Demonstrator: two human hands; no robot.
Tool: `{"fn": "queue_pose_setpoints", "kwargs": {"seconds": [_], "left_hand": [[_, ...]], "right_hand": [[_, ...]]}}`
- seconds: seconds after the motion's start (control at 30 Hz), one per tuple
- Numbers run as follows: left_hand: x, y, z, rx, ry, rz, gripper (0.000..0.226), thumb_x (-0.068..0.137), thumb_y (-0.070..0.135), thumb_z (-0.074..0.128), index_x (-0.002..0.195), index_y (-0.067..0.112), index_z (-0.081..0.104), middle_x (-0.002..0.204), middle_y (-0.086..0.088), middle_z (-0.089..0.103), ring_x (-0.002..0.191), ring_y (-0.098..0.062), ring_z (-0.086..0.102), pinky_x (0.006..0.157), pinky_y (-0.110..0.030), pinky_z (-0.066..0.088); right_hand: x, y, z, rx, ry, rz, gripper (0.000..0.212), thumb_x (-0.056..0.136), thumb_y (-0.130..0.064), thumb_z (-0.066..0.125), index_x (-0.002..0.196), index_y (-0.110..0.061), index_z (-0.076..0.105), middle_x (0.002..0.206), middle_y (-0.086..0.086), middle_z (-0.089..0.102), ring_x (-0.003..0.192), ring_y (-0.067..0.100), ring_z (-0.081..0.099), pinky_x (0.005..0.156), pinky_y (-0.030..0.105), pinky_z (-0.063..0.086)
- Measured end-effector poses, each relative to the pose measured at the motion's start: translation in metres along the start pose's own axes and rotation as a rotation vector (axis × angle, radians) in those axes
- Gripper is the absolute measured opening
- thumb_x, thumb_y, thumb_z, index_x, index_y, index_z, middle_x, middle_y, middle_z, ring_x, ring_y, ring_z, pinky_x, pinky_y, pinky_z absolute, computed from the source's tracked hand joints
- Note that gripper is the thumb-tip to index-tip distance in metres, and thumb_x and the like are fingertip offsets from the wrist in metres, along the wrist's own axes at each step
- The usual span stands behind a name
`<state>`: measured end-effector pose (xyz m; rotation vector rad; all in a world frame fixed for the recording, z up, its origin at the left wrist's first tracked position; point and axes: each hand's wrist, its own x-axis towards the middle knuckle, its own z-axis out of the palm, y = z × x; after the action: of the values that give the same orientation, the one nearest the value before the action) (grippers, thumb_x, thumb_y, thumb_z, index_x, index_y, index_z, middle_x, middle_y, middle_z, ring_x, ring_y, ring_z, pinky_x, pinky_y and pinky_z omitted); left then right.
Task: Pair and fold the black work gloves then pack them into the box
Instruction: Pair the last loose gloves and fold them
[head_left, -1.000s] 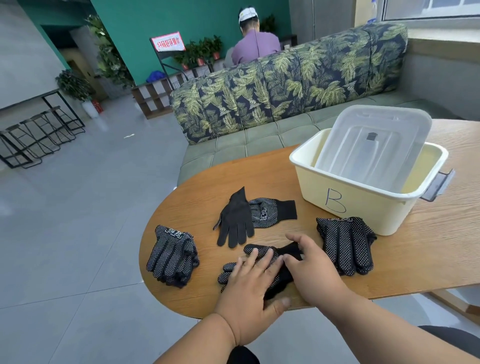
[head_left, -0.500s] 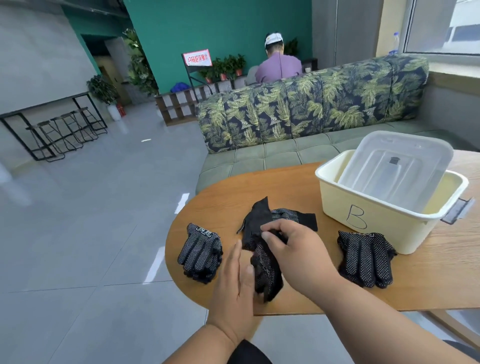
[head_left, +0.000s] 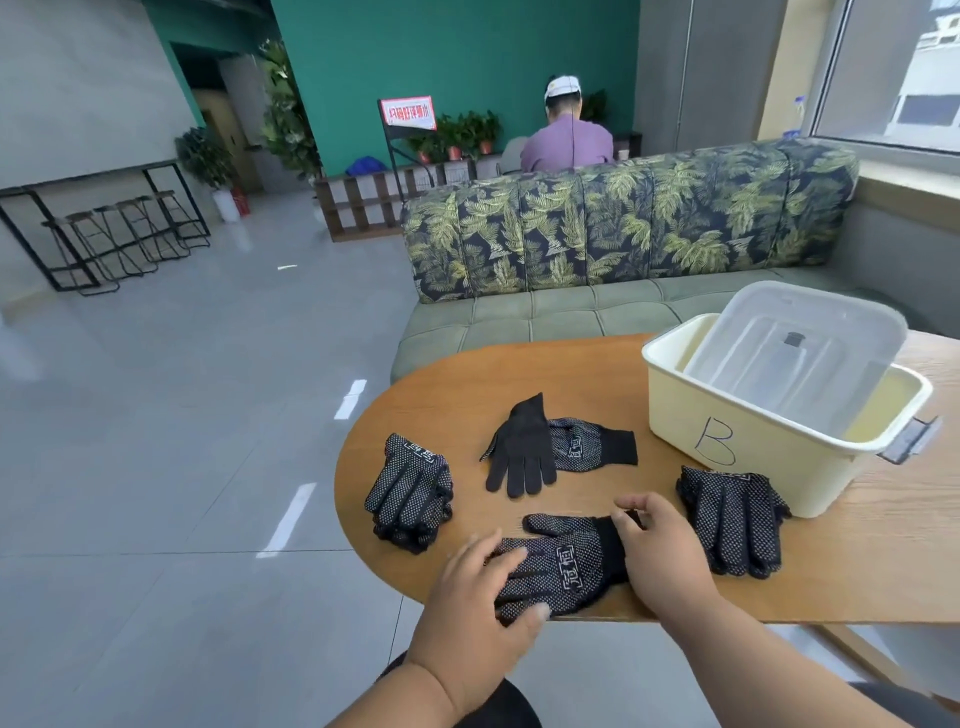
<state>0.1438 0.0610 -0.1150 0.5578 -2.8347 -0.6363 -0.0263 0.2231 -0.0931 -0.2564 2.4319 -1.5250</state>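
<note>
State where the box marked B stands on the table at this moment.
In the head view the box stands at the right, on the far part of the table, just behind a bundle of gloves, with a clear lid leaning inside it.

Wooden counter (head_left: 467, 384), rounded at its left end. Behind it, a sofa (head_left: 623, 234) with a leaf-print back and green seat cushions. Beyond the sofa, a seated person (head_left: 566, 148) in a purple shirt and white cap, facing away. Red-and-white sign (head_left: 409, 113) beside potted plants (head_left: 467, 132) at a green wall. Black metal stools (head_left: 130, 234) at far left on the grey tiled floor (head_left: 182, 441). Window (head_left: 893, 67) at upper right.
</note>
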Motion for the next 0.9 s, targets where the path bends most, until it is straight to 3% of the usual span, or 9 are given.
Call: {"fn": "queue_pose_setpoints", "kwargs": {"seconds": [0.2,0.27,0.4,0.57,0.73,0.83,0.9], "left_hand": [[-0.001,0.001,0.014,0.098,-0.032,0.13,0.063,0.087,0.066,0.054,0.147,0.046,0.048,0.163,0.02,0.025,0.155,-0.008,0.009,0.124,-0.021,0.003],[0.0,-0.001,0.016,0.067,0.006,0.146,0.051,0.09,0.059,0.053,0.138,0.044,0.059,0.158,0.019,0.038,0.153,-0.009,0.02,0.123,-0.02,0.009],[0.0,-0.007,0.02,0.088,0.054,0.189,0.039,0.09,0.055,0.053,0.12,0.04,0.073,0.136,0.018,0.062,0.137,-0.012,0.048,0.117,-0.023,0.031],[0.012,-0.013,0.016,0.104,0.239,0.255,0.023,0.088,0.036,0.061,0.105,0.038,0.076,0.112,0.019,0.071,0.11,-0.008,0.062,0.101,-0.014,0.044],[0.021,-0.019,0.014,0.141,0.293,0.27,0.029,0.073,0.018,0.091,0.098,0.029,0.078,0.105,0.013,0.075,0.102,-0.01,0.065,0.105,-0.008,0.033],[0.016,-0.021,0.017,0.149,0.225,0.214,0.022,0.076,0.032,0.089,0.094,0.035,0.078,0.104,0.019,0.073,0.102,-0.002,0.063,0.098,-0.014,0.047],[0.009,-0.02,0.015,0.15,0.177,0.164,0.018,0.085,0.05,0.073,0.096,0.037,0.078,0.11,0.023,0.072,0.106,0.001,0.061,0.095,-0.011,0.046]], "right_hand": [[0.007,0.007,0.002,0.001,-0.016,-0.015,0.013,0.103,-0.029,0.062,0.116,-0.027,0.065,0.105,-0.006,0.063,0.072,0.002,0.057,0.061,0.022,0.045],[0.008,0.007,0.002,0.014,-0.015,-0.016,0.011,0.103,-0.028,0.063,0.114,-0.028,0.065,0.095,-0.012,0.062,0.073,0.005,0.06,0.062,0.024,0.047],[0.01,0.009,0.005,0.025,0.006,-0.023,0.005,0.101,-0.027,0.065,0.105,-0.029,0.066,0.094,-0.005,0.068,0.078,0.016,0.066,0.074,0.037,0.056],[0.015,0.017,0.005,0.019,0.057,-0.04,0.005,0.101,-0.027,0.064,0.102,-0.032,0.064,0.093,-0.002,0.068,0.074,0.021,0.064,0.057,0.031,0.042],[0.015,0.02,0.005,0.035,0.083,-0.043,0.012,0.101,-0.027,0.065,0.091,-0.033,0.062,0.085,-0.005,0.065,0.073,0.018,0.063,0.06,0.031,0.044],[0.013,0.02,0.004,0.0,0.078,-0.051,0.012,0.101,-0.026,0.064,0.09,-0.032,0.06,0.069,0.001,0.062,0.063,0.023,0.06,0.054,0.032,0.04],[0.011,0.018,0.001,-0.064,0.068,-0.069,0.006,0.101,-0.029,0.063,0.097,-0.031,0.06,0.064,0.0,0.061,0.059,0.022,0.06,0.051,0.031,0.038]]}}
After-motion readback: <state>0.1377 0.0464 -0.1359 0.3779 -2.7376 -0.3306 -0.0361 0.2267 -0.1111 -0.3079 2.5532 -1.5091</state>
